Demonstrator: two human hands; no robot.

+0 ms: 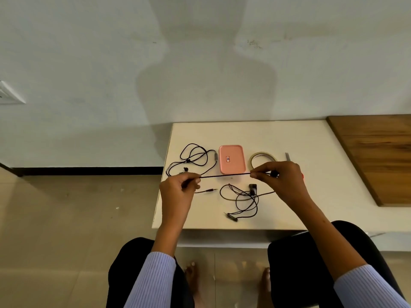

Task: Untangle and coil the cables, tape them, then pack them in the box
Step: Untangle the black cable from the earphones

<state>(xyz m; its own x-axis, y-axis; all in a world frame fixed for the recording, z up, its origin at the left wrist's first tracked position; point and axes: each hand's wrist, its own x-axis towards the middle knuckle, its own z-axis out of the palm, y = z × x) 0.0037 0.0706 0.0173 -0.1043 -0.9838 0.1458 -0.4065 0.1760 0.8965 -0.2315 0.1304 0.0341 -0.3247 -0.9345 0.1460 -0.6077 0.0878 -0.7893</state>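
The pink box (pixel 232 159) carries a small orange-edged label (pixel 227 159), its print too small to read.

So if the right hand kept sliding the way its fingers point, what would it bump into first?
Probably the left hand. The right hand points leftward along the taut cable it pinches, which the left hand grips at the other end. The pink box looks lower, though depth is unclear.
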